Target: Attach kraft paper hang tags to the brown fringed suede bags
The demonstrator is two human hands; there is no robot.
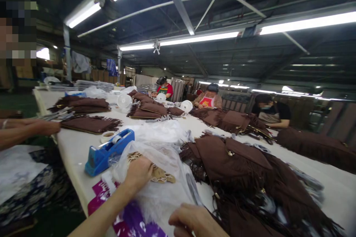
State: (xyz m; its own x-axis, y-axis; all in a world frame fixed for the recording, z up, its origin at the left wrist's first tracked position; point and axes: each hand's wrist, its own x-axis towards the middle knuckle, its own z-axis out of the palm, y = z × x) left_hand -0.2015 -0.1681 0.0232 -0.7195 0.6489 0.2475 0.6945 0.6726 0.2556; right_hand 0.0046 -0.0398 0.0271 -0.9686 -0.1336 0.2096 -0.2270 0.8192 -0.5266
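My left hand (139,173) is curled down into a clear plastic bag (164,152), its fingers closed among tan tags (161,174) with pale strings. The fingertips are hidden behind the hand. My right hand (197,220) hovers low at the bottom edge, loosely bent with fingers apart, and nothing shows in it. Beside the bag on its left stands a blue tape dispenser (109,152). Purple printed plastic (139,220) lies under my left forearm. To the right are piled brown fringed bags (233,159) with gold-coloured hardware.
A white roll of tape (107,137) sits behind the dispenser. More brown fringed pieces (91,124) lie along the white table (69,148). At the left edge a co-worker's hand (48,126) reaches in. Several people work across the table.
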